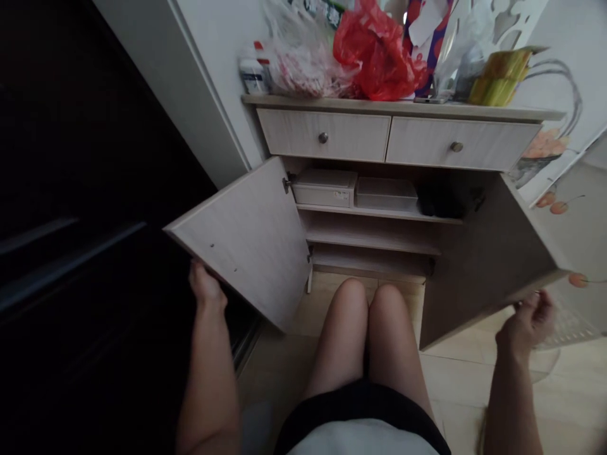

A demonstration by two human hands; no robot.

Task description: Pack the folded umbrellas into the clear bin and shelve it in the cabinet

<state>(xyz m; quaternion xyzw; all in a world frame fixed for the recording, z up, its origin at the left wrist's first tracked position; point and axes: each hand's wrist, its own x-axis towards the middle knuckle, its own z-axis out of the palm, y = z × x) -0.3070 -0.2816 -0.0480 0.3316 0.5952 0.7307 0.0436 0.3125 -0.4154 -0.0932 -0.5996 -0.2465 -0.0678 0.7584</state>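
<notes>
Both doors of a pale wood-grain cabinet stand swung outward in front of me. My left hand [206,285] is at the outer edge of the left cabinet door [251,240], closed on it, with its fingertips hidden behind the panel. At the lower outer edge of the right cabinet door [488,265] is my right hand [524,322], its fingers curled at the door's outer face. Between the doors, the upper shelf [374,212] holds a white plastic box [325,189], a translucent box [386,193] and a dark item [441,201] I cannot make out.
Two closed drawers, left [351,136] and right [427,140], sit above the doors. The cabinet top carries a red plastic bag [379,50], a clear bag [303,63], a white bottle [253,77] and a yellow packet [500,76]. My knees [370,303] are between the doors.
</notes>
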